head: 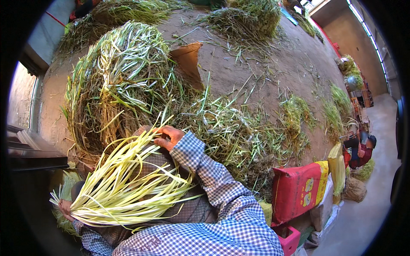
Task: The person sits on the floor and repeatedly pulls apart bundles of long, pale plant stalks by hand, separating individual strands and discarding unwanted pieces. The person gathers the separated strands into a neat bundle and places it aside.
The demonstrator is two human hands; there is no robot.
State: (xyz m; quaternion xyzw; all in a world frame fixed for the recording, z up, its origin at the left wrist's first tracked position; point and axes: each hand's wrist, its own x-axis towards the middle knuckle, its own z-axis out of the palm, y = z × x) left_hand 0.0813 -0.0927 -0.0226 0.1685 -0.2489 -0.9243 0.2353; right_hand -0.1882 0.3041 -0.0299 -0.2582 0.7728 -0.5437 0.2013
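My left hand (65,209) is closed around the pale lower ends of a bundle of yellow chives (125,188). Its long, flat leaves fan out across my lap towards the right. At the upper edge of the fan, my right hand (170,137) has its thumb and forefinger curled at some leaf tips, which gather between them. A large heap of green and white chives (128,60), brown and withered lower down, stands just beyond my knees. Loose leafy trimmings (227,128) lie beyond my right forearm. More chives (69,182) partly show behind my left hand.
A brown sheet (189,62) sticks up beside the heap. To the right are a red and yellow printed sack (296,193) and a pink plastic stool (288,238). Another person (360,153) sits farther right. More piles (256,19) lie across the earthen floor (221,67).
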